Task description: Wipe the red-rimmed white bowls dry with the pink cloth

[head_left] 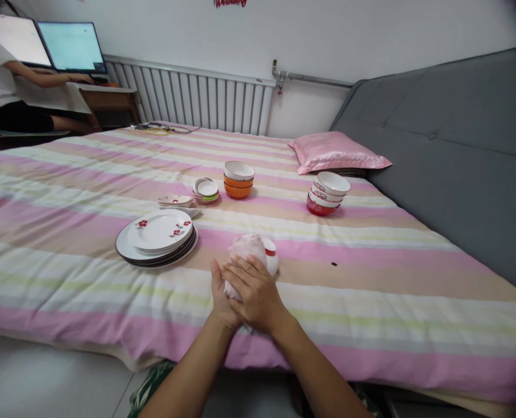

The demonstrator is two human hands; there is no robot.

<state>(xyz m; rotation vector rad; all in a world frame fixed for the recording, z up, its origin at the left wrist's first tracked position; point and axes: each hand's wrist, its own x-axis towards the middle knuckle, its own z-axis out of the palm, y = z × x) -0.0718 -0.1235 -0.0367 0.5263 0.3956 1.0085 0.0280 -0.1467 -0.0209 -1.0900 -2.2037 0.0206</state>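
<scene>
Near the front edge of the bed, my left hand [222, 299] and my right hand [255, 293] are pressed together around a crumpled pale pink cloth [244, 248]. The right hand lies over the cloth and partly covers the left. Just behind the cloth, a white bowl with a red band [272, 255] shows in part; the rest is hidden by cloth and fingers. Left of the hands stands a stack of plates [160, 232], the top one white with red flowers.
Small dishes [175, 201], little bowls [206, 188], orange and white bowls [239, 181] and red and white bowls [328, 194] stand farther back. A pink pillow [339, 151] lies by the grey headboard [441, 139]. A person [5, 81] sits at a desk, back left.
</scene>
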